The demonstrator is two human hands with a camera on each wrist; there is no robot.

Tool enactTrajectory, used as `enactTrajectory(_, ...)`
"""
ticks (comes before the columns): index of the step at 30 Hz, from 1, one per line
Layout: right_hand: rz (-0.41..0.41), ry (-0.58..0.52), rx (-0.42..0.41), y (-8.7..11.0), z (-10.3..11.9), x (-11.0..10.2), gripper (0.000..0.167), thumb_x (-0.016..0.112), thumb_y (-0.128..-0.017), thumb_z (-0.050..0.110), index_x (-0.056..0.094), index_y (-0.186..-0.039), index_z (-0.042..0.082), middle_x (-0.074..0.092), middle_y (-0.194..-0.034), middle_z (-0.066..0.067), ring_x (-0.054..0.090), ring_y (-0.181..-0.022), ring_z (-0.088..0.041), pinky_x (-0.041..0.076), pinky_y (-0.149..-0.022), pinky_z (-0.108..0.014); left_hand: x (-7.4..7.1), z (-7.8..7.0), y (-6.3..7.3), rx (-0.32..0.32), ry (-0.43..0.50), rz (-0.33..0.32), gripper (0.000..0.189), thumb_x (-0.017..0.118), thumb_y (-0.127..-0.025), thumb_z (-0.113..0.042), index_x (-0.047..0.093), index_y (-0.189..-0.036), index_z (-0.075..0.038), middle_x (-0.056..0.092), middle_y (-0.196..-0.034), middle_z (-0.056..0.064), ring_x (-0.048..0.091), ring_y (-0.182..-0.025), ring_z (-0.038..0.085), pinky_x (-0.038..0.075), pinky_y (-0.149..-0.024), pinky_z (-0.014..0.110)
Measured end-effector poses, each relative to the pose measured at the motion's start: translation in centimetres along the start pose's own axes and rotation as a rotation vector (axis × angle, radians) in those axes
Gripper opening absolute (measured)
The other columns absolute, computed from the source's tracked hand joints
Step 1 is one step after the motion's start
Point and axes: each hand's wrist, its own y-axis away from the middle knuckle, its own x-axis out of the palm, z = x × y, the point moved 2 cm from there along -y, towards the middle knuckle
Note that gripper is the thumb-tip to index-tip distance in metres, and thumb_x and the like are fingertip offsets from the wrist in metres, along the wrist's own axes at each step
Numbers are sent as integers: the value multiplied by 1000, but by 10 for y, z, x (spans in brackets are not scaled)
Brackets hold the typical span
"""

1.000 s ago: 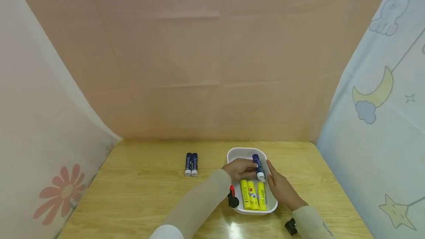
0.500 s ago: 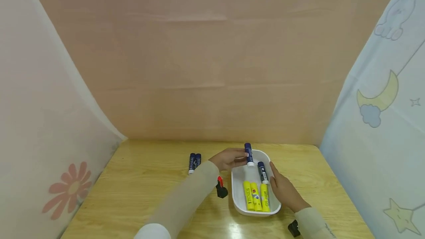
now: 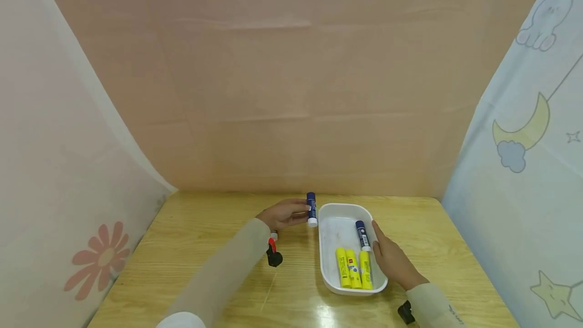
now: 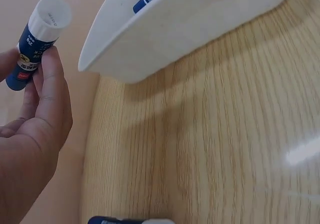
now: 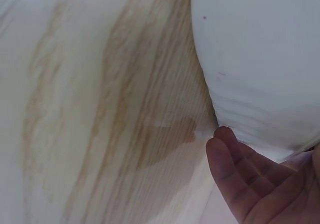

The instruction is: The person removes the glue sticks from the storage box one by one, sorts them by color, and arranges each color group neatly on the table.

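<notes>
Your left grip [image 3: 285, 213] pinches a cylindrical navy plastic glue stick [image 3: 311, 209], white end toward you; just right, your right grip [image 3: 395, 261] holds a white rounded plastic tray [image 3: 333, 237].

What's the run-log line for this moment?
left hand: holds raised blue glue stick | right hand: touches white tray | in tray: another blue stick, three yellow sticks

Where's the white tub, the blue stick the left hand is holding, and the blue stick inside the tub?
White tub [image 3: 334, 234]: head view, on its bare floor.
Held blue stick [image 4: 35, 44]: left wrist view, on its dark blue barrel.
Blue stick inside [image 3: 363, 236]: head view, middle of its barrel.
</notes>
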Motion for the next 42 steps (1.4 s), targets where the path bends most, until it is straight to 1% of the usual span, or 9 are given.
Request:
enactTrajectory(5,-5,0,7,-1,0,1,60,36,-105,15,7,-156,6,30,-151,-28,40,-131,-46,35,-105,-61,-9,-3,8,0,-14,-23,50,59,-98,-9,41,-142,4,56,-127,19,59,-111,26,41,-107,42)
enactTrajectory(11,-13,-3,8,-1,-1,2,60,36,-105,15,7,-156,5,28,-152,-27,39,-132,-45,35,-105,-60,-20,-2,13,-20,-39,-45,50,59,-98,-11,42,-143,2,57,-127,19,59,-110,26,47,-101,37)
enactTrajectory(14,-16,-7,6,1,1,3,60,37,-105,15,8,-156,4,28,-152,-27,38,-132,-45,35,-105,-60,-30,0,17,-30,-43,-57,51,58,-98,-11,40,-144,1,56,-127,19,59,-110,25,46,-102,37)
enactTrajectory(21,-28,-27,-6,-1,4,4,60,38,-105,16,9,-156,5,30,-151,-27,39,-131,-46,35,-104,-60,-53,0,32,-40,-84,-106,51,57,-99,-12,39,-145,1,54,-130,20,58,-111,26,38,-109,46)
enactTrajectory(24,-21,-30,3,-3,5,4,60,38,-105,18,8,-156,7,29,-153,-25,38,-133,-45,34,-105,-60,-63,0,38,-41,-95,-132,51,58,-99,-12,39,-145,2,54,-131,20,59,-111,25,39,-108,45)
enactTrajectory(30,-2,-33,7,0,8,6,60,37,-105,17,8,-156,6,28,-152,-26,37,-133,-45,33,-106,-60,-86,4,50,-34,-117,-162,51,56,-100,-12,37,-145,4,52,-133,22,59,-113,26,47,-101,39)
enactTrajectory(33,-10,-38,1,0,8,6,60,37,-105,16,9,-156,6,29,-152,-26,37,-133,-45,33,-106,-60,-96,6,55,-34,-126,-173,51,56,-100,-12,37,-145,4,52,-134,22,57,-115,27,45,-104,40)
enactTrajectory(37,-9,-39,12,-1,8,5,60,38,-105,18,8,-157,7,27,-154,-24,36,-134,-44,33,-106,-59,-107,8,62,-43,-133,-224,51,58,-98,-10,39,-144,4,51,-135,23,57,-114,27,41,-107,44)
enactTrajectory(42,8,-41,22,-1,7,4,60,36,-106,19,6,-156,7,25,-155,-23,34,-135,-44,32,-106,-59,-115,7,73,-55,-142,-314,52,62,-96,-9,42,-143,4,51,-136,22,58,-112,28,45,-103,43)
